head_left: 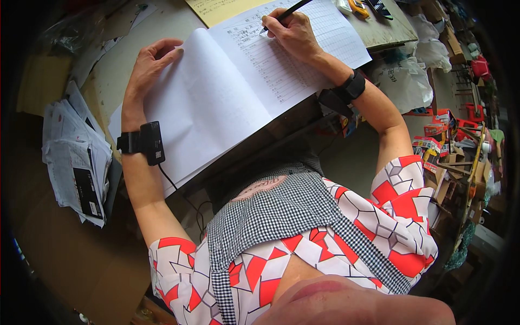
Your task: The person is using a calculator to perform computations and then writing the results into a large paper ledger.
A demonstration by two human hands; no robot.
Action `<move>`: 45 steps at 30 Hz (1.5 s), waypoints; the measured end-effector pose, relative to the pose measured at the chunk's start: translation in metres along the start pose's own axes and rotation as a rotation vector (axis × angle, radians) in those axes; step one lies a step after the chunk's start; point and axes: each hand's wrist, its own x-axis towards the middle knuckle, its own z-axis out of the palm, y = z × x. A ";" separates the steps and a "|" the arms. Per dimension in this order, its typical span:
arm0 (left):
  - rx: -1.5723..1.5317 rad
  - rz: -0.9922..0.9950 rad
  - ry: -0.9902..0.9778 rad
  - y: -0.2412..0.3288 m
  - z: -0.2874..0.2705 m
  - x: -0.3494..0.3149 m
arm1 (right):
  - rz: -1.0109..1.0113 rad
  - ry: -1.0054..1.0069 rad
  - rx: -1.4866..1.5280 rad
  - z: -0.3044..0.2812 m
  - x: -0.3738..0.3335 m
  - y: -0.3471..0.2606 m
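In the head view, an open booklet (208, 103) lies on the table (392, 37) in front of the person, turned at a slant. Its left page shows no clear writing. On its right page (287, 81), some denser lines of writing stand near the top, while the rows below carry short entries along their left side and ruled space that looks bare. Judged from that, the writing seems to be near its start: the upper part is filled, and most of the ruled space appears left over. The marks are too small to tell exactly which row is reached.

The right hand (295, 35) is above the upper part of the booklet, grasping a black pen (292, 11) between thumb and fingers, the tip down at or just over the top rows. Its forearm comes in from the booklet's right side, bent at the elbow, with a black strap (355, 84) around the wrist.

The left hand (151, 65) rests at the booklet's upper left edge, loosely bent, with a gap between thumb and forefinger and nothing seen in its grasp; the thumb lies by the paper's edge. Its forearm runs up along the booklet's left side.
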 end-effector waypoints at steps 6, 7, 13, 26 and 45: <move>0.013 0.031 0.020 -0.005 -0.005 -0.006 | 0.017 0.025 -0.010 0.007 0.005 -0.015; 0.061 0.031 0.021 0.005 -0.003 -0.007 | 0.031 0.031 0.024 0.005 0.004 -0.012; 0.004 -0.001 0.024 0.013 -0.001 -0.007 | 0.155 0.049 0.139 0.003 0.000 -0.013; -0.055 0.018 -0.005 -0.003 -0.002 -0.003 | 0.307 -0.020 0.364 0.000 0.003 -0.012; -0.009 0.003 0.014 0.001 -0.002 -0.006 | 0.237 -0.040 0.410 0.001 0.002 -0.012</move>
